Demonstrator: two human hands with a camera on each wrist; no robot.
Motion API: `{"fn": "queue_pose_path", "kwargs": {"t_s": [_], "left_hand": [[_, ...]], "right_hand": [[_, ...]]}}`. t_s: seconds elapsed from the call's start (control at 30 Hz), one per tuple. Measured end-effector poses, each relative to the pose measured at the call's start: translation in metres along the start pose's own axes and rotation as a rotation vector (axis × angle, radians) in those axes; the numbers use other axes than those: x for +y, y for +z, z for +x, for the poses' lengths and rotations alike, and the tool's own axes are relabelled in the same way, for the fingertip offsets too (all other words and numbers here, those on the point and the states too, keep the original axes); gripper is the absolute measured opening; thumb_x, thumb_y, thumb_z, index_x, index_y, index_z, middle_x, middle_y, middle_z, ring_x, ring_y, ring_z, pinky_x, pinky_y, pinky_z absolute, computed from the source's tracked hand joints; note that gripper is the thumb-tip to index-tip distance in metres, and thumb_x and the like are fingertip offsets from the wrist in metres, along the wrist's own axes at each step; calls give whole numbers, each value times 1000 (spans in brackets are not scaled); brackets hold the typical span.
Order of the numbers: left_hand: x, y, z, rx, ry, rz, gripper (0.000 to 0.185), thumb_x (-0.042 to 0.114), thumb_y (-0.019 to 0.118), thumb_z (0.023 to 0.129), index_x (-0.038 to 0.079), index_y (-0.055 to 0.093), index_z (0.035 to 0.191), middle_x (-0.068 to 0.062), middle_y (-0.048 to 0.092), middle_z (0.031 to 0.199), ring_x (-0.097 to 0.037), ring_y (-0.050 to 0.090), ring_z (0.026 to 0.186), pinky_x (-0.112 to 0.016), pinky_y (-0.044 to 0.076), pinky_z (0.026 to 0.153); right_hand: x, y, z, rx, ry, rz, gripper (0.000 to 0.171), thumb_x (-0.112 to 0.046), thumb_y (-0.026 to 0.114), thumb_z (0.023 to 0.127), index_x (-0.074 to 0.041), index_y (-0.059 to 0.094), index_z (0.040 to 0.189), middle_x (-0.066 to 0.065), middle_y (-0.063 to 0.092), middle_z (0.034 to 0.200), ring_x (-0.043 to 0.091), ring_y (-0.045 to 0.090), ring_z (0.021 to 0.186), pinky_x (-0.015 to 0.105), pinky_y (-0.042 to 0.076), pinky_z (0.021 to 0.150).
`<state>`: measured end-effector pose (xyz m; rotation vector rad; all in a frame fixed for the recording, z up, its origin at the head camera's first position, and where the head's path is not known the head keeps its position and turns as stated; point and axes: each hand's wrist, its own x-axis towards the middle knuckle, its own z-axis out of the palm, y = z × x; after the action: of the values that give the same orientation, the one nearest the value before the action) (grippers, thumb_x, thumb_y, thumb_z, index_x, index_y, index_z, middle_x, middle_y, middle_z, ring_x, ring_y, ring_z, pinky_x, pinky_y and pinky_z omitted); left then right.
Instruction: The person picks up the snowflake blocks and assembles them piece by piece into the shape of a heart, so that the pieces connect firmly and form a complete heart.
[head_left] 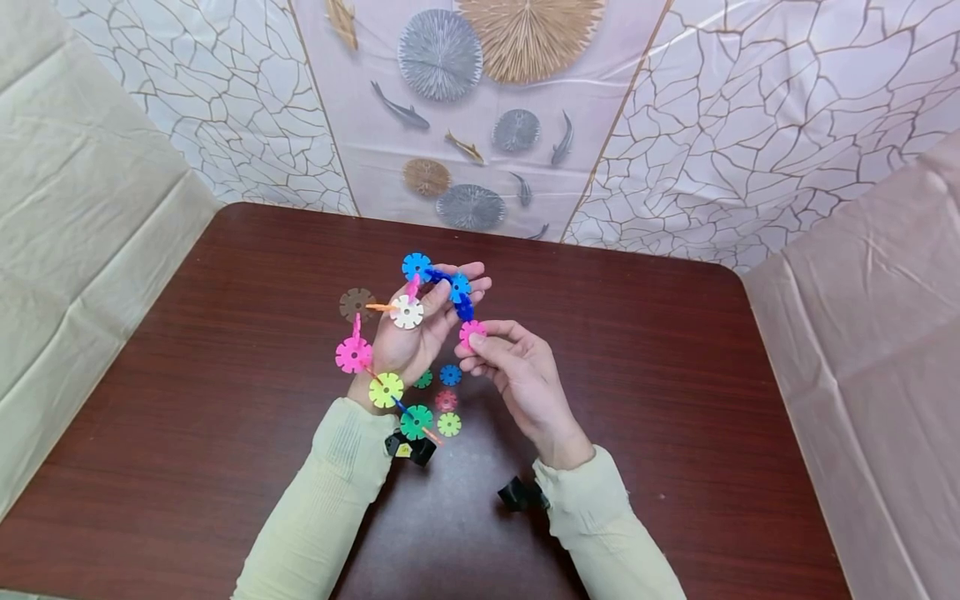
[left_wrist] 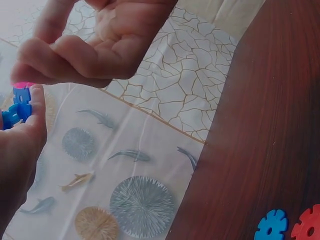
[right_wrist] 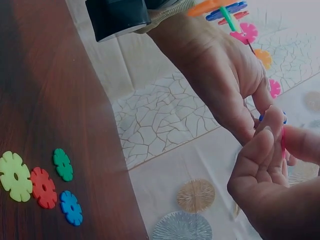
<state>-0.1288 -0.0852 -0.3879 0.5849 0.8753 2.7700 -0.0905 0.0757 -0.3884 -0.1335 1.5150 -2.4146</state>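
A chain of slotted, flower-shaped plastic discs hangs over my left hand (head_left: 420, 337) and wrist. The left thumb and fingers pinch it near a light blue disc (head_left: 459, 287). Beside it, a dark blue disc (head_left: 465, 309) links to a pink disc (head_left: 472, 333) at the chain's end, which my right hand (head_left: 528, 379) pinches between thumb and fingers. Along the rest of the chain come a white disc (head_left: 407, 312), a brownish disc (head_left: 356, 304), a yellow disc (head_left: 386, 390) and a green disc (head_left: 416, 423). In the right wrist view, fingers mostly hide the pink disc (right_wrist: 283, 142).
Loose on the dark wooden table (head_left: 645, 375) lie a blue disc (head_left: 450, 375), a red disc (head_left: 446, 401), a yellow-green disc (head_left: 449, 425) and a partly hidden green disc (head_left: 423, 379). A patterned cloth (head_left: 480, 133) hangs behind the table. Black wrist cameras sit on both sleeves.
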Motion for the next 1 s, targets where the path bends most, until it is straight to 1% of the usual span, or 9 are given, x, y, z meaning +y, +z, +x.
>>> {"fn": "queue_pose_path", "kwargs": {"t_s": [0.17,0.3,0.47,0.6,0.8,1.0], "left_hand": [[0,1,-1,-2,-1,-1,24,3,42,103,-1,54,123,-22,52,135,-37,53,124,-39,36,109],[0,0,-1,-9,-2,8,26,3,41,103,-1,54,124,-21,53,134,-38,51,126,-38,36,109],[-2,-1,-1,-35,1,0,26,3,41,103,-1,54,124,-21,54,133,-37,53,125,-38,36,109],[-4,-1,-1,-49,11,3,26,4,42,102,-1,55,124,-19,56,129,-35,55,123,-38,36,109],[-9,1,-1,-47,19,50,27,5,39,103,0,55,124,-16,57,123,-31,58,118,-34,41,106],[-11,2,1,-39,18,61,27,6,39,103,1,56,124,-15,58,121,-30,60,115,-34,44,102]], "right_hand": [[0,0,-1,2,-5,-10,26,-8,66,92,3,55,113,9,73,87,16,70,73,27,57,73],[0,0,-2,16,-14,-9,25,-8,66,92,2,55,113,9,73,87,16,70,72,26,57,73],[-1,-1,-2,11,-31,-10,26,-8,66,92,3,54,113,10,73,87,16,70,71,26,57,72],[-2,0,-1,13,-39,-14,27,-7,66,92,4,54,113,10,73,88,16,70,71,26,57,72],[-5,4,-2,62,-49,-19,26,-5,67,91,5,55,112,11,73,88,16,71,71,28,58,73],[-3,8,-3,123,-60,-6,23,-1,67,89,5,56,109,10,73,85,18,71,69,27,58,70]]}}
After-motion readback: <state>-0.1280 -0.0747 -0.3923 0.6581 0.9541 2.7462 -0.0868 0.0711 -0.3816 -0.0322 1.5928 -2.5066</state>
